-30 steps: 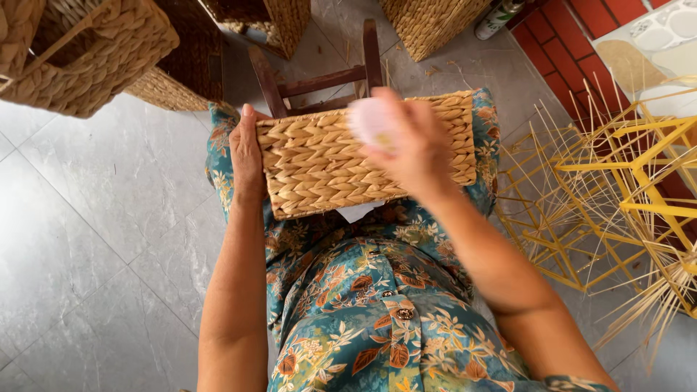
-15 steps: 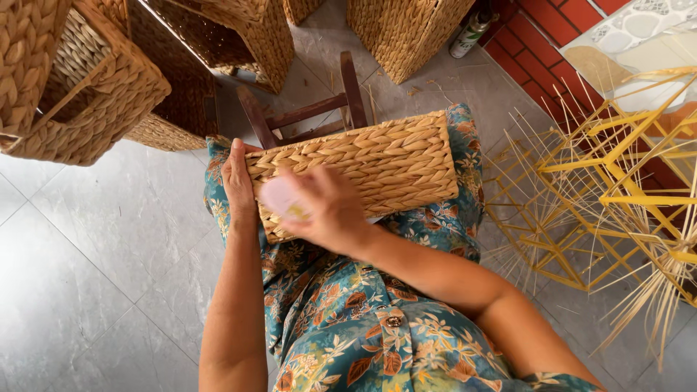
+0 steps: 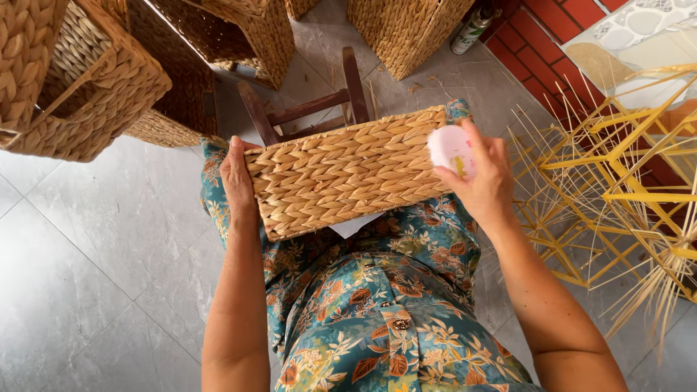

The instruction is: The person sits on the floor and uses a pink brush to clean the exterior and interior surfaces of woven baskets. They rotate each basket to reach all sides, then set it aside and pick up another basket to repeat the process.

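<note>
Woven basket [image 3: 348, 174], rectangular and straw-coloured, lying on its side across the lap, braided wall facing up. Left hand [image 3: 238, 178] clasped around the basket's left end, thumb on the near edge — grip closed on the basket. Right hand [image 3: 485, 178] at the basket's right end, fingers closed around a small pink pad [image 3: 451, 150] pressed against the weave. Beyond the basket, a dark wooden stool [image 3: 305, 109] standing on the floor, partly hidden by it. Further beyond, more woven baskets [image 3: 80, 80] stacked to the left and top — open, box-shaped, same braid. Right of the basket, a yellow wire frame [image 3: 617, 181] strung with pale straw stalks, against a red brick wall [image 3: 559, 36]. A spray can [image 3: 472, 30] lying at the foot of that wall. Under everything, a floor [image 3: 94, 254] of large grey tiles, matt, with loose straw scraps near the stool. Teal floral garment [image 3: 377, 312] below the basket.
</note>
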The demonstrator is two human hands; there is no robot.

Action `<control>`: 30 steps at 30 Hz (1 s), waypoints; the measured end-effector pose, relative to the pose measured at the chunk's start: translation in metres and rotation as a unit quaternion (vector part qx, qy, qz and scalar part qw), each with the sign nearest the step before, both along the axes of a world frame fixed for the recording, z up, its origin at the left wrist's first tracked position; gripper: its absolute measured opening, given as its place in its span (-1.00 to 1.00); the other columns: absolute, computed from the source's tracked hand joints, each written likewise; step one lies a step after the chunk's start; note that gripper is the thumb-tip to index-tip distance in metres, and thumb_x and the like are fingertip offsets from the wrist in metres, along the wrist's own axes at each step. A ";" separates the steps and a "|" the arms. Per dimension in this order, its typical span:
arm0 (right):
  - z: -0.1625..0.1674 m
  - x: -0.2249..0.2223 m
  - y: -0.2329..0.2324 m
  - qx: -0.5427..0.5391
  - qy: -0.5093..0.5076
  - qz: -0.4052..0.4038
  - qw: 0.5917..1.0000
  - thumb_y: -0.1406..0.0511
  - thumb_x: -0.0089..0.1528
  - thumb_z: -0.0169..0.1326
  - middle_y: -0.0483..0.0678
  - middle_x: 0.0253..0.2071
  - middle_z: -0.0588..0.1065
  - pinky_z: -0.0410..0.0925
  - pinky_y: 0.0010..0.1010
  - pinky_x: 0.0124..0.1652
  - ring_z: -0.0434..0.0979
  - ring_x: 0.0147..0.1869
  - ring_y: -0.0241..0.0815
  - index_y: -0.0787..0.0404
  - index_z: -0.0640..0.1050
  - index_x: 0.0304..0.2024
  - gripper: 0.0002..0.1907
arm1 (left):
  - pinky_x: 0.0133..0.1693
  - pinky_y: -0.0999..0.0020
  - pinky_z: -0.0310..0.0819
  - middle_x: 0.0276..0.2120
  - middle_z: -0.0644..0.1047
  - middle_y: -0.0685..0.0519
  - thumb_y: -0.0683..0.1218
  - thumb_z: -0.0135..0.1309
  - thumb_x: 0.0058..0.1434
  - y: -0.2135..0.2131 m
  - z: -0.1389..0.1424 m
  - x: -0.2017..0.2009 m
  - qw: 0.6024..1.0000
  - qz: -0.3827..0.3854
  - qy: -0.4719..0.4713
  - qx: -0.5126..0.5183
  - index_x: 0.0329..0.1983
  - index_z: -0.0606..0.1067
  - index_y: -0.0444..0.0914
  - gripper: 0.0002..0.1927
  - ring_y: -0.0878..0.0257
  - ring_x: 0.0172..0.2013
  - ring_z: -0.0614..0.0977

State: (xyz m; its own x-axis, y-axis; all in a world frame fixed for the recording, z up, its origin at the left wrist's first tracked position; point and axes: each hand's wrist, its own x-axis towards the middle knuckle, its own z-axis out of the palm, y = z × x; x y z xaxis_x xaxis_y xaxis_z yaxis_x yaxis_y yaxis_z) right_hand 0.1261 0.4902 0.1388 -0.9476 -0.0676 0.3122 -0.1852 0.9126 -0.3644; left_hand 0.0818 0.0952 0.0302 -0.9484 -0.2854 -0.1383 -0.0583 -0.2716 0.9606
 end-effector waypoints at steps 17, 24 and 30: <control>-0.010 0.024 -0.151 -0.082 0.006 0.303 0.949 0.03 -0.11 0.54 -0.04 -0.02 0.38 0.35 -0.15 0.00 0.44 0.01 -0.04 0.04 0.39 0.36 0.03 | -0.36 0.49 0.39 -0.49 0.55 0.12 0.22 -0.06 0.48 -0.005 -0.022 -0.007 1.000 0.000 0.006 0.010 -0.39 0.56 -0.32 -0.44 0.42 -0.48 0.47; -0.013 0.029 -0.007 -0.021 0.019 0.074 0.997 0.16 0.00 0.51 0.06 0.11 0.38 0.39 -0.16 0.04 0.45 0.11 0.00 0.10 0.40 0.39 -0.06 | -0.39 0.46 0.40 -0.52 0.53 0.11 0.19 -0.06 0.49 0.000 -0.012 -0.002 0.998 -0.005 0.012 0.056 -0.38 0.54 -0.31 -0.47 0.40 -0.51 0.47; -0.013 0.027 -0.070 -0.036 0.030 0.093 0.995 0.20 0.02 0.47 0.02 0.03 0.42 0.37 -0.12 0.02 0.44 0.07 0.05 0.09 0.38 0.37 -0.11 | -0.42 0.47 0.38 -0.53 0.53 0.11 0.19 -0.07 0.49 0.000 -0.012 -0.006 1.000 0.000 0.007 0.027 -0.40 0.54 -0.31 -0.47 0.41 -0.53 0.46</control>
State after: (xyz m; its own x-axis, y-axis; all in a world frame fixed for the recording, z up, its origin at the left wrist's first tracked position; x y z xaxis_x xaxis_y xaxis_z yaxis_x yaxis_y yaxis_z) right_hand 0.1531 0.4206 0.1261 -0.9005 -0.2150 0.3779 -0.3711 0.8331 -0.4101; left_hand 0.0759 0.0952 0.0179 -0.9502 -0.2788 -0.1393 -0.0439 -0.3229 0.9454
